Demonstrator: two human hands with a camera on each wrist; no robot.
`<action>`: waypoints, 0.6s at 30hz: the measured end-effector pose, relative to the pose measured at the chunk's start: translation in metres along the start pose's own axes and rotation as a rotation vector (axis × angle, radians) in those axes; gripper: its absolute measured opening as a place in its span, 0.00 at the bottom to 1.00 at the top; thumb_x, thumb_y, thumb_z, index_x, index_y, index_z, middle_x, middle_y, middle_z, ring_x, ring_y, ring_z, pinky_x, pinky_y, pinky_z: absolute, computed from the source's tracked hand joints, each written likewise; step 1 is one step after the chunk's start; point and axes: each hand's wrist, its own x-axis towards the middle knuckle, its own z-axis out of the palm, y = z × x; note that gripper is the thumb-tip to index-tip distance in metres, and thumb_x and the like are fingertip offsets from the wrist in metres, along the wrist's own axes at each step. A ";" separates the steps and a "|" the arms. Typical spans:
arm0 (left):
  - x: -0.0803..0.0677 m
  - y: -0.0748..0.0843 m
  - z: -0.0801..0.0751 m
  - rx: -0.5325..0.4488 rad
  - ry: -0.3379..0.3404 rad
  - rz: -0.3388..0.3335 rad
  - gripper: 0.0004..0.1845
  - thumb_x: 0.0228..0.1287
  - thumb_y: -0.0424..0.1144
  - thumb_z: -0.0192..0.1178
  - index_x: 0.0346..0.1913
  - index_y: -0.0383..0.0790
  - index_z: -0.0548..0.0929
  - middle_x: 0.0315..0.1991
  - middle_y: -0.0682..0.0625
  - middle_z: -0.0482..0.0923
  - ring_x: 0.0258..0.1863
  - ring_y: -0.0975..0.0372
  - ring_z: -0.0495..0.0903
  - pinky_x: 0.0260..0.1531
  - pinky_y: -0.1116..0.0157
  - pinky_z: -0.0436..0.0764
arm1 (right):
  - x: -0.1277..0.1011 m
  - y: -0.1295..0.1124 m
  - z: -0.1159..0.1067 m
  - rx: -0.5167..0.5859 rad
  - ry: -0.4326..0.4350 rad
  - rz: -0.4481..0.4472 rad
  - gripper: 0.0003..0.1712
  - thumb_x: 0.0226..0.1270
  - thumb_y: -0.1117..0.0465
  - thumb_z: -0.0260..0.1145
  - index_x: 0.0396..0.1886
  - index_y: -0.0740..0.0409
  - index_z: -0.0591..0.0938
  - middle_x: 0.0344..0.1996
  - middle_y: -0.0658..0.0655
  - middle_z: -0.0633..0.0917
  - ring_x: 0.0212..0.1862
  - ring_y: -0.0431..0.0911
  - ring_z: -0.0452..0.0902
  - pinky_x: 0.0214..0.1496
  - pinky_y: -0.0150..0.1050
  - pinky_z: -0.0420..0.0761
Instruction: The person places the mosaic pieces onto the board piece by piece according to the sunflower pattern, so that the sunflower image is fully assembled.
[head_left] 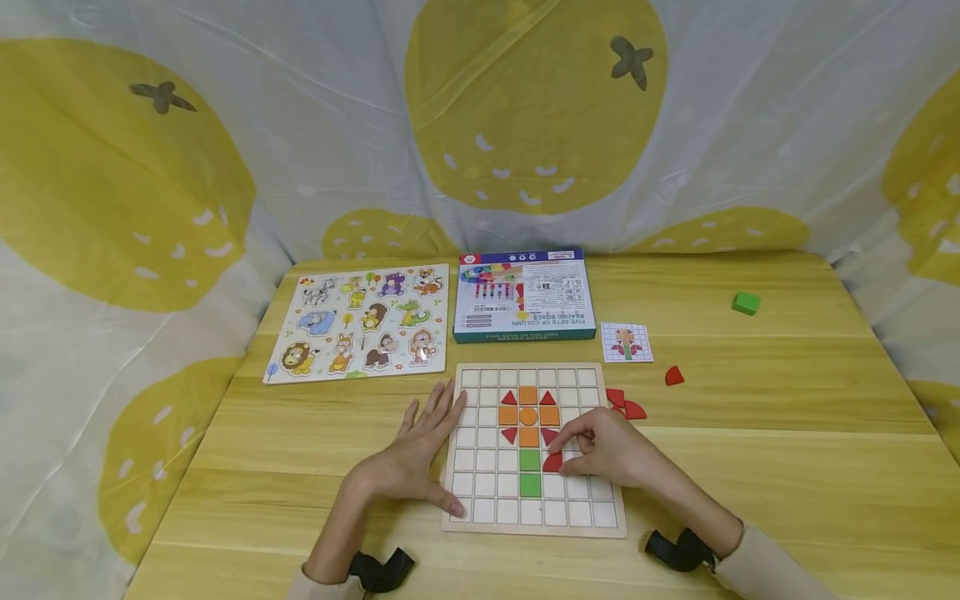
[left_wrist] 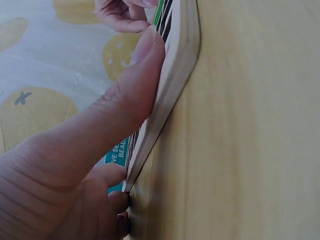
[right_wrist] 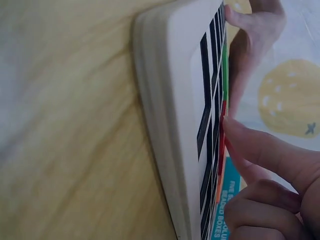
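1. An animal puzzle (head_left: 365, 322) lies toward the worktop's (head_left: 787, 467) far left corner.
2. The left hand (head_left: 416, 454) rests flat on the grid board's left edge, fingers (head_left: 442, 408) straight and slightly apart, thumb on the near left corner.
3. The grid board (head_left: 534, 517) sits near the middle of the worktop's near edge, carrying orange, red and green tiles.
4. The right hand (head_left: 607, 450) has its fingers clamped on a red tile (head_left: 553, 462) just right of the upper green square (head_left: 529, 459).
5. A boxed bead set (head_left: 523, 296) lies beyond the board; a pattern card (head_left: 626, 342), loose red pieces (head_left: 626, 404) and a green block (head_left: 746, 302) lie to the right.
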 end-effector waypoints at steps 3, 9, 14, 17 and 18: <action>0.000 -0.001 0.000 0.000 -0.001 -0.002 0.82 0.37 0.60 0.84 0.84 0.40 0.35 0.85 0.41 0.20 0.84 0.45 0.23 0.80 0.37 0.27 | 0.000 0.001 0.001 0.001 0.001 -0.008 0.09 0.54 0.64 0.81 0.35 0.48 0.93 0.12 0.45 0.65 0.19 0.38 0.60 0.25 0.30 0.59; 0.000 -0.001 0.001 0.003 -0.004 -0.005 0.82 0.37 0.60 0.84 0.84 0.40 0.35 0.85 0.41 0.20 0.84 0.44 0.23 0.80 0.37 0.28 | 0.001 0.003 0.000 0.015 -0.006 -0.010 0.09 0.54 0.64 0.82 0.35 0.48 0.93 0.12 0.46 0.65 0.18 0.38 0.59 0.25 0.30 0.59; -0.001 -0.001 0.001 0.003 -0.007 -0.005 0.81 0.37 0.60 0.84 0.84 0.40 0.35 0.84 0.41 0.20 0.84 0.44 0.23 0.80 0.37 0.27 | -0.001 0.006 -0.009 0.046 -0.036 -0.009 0.09 0.57 0.61 0.81 0.38 0.49 0.93 0.13 0.46 0.65 0.19 0.38 0.58 0.23 0.29 0.56; 0.000 -0.001 0.001 0.004 -0.002 -0.004 0.82 0.37 0.61 0.84 0.84 0.40 0.35 0.84 0.41 0.20 0.84 0.45 0.23 0.80 0.37 0.28 | -0.003 0.008 -0.023 0.042 -0.020 -0.021 0.10 0.59 0.59 0.80 0.41 0.51 0.93 0.15 0.46 0.63 0.21 0.38 0.58 0.24 0.30 0.56; 0.000 -0.001 0.001 0.006 0.001 -0.003 0.82 0.37 0.61 0.84 0.84 0.40 0.35 0.84 0.41 0.20 0.84 0.44 0.23 0.80 0.37 0.28 | -0.004 0.008 -0.028 0.041 -0.006 -0.022 0.10 0.59 0.60 0.79 0.41 0.52 0.93 0.15 0.46 0.63 0.22 0.38 0.58 0.25 0.30 0.57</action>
